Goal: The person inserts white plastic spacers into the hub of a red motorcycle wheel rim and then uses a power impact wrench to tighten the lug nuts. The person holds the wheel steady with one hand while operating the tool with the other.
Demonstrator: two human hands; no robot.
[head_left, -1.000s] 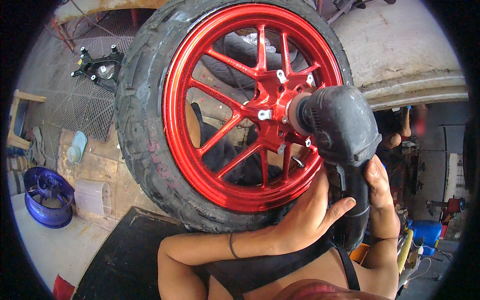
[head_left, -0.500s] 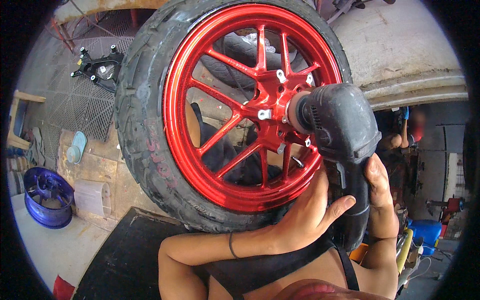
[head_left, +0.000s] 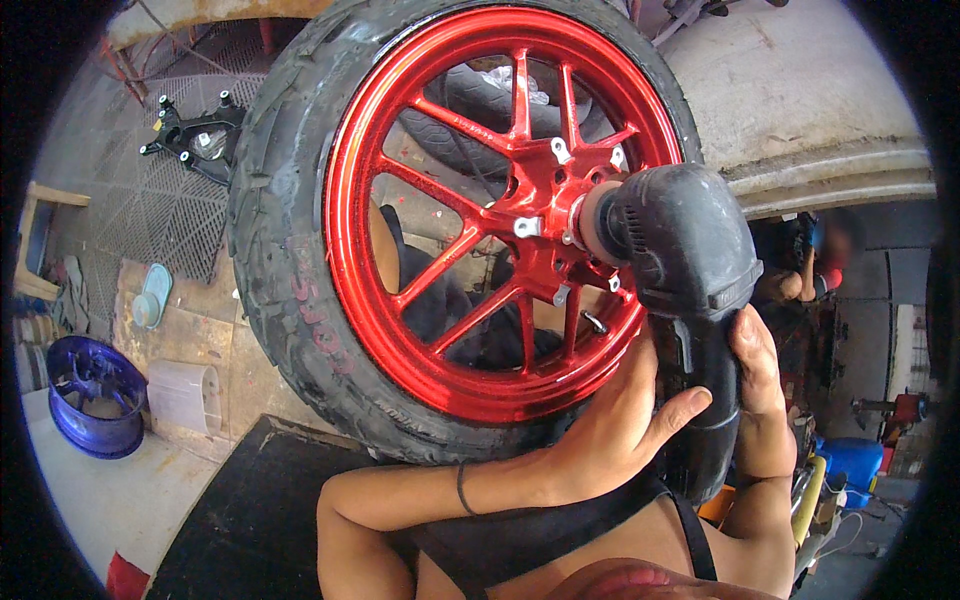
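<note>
A red spoked motorcycle wheel (head_left: 468, 128) with a black tyre (head_left: 290, 210) stands before me. Between my hands is a black sander (head_left: 698, 235), its grip running down toward my chest. The round pad (head_left: 601, 222) at its head is against or very close to the wheel's hub; exact contact cannot be made out. My left hand (head_left: 625, 430) is closed on the grip from the left, thumb across its front and fingers partly hidden behind. My right hand (head_left: 760, 375) clasps the grip from the right, fingers mostly hidden.
At the left lie a purple wheel rim (head_left: 97, 395), a clear plastic container (head_left: 185, 395), a slipper (head_left: 152, 295) and a black metal bracket (head_left: 198, 135). A black surface (head_left: 255, 510) is near my left elbow. Another person (head_left: 815, 265) is at the far right, near a blue container (head_left: 850, 465).
The wheel and tyre have turned very slightly, the tyre's pink markings shifting a little. The sander and both my hands stay nearly in place.
</note>
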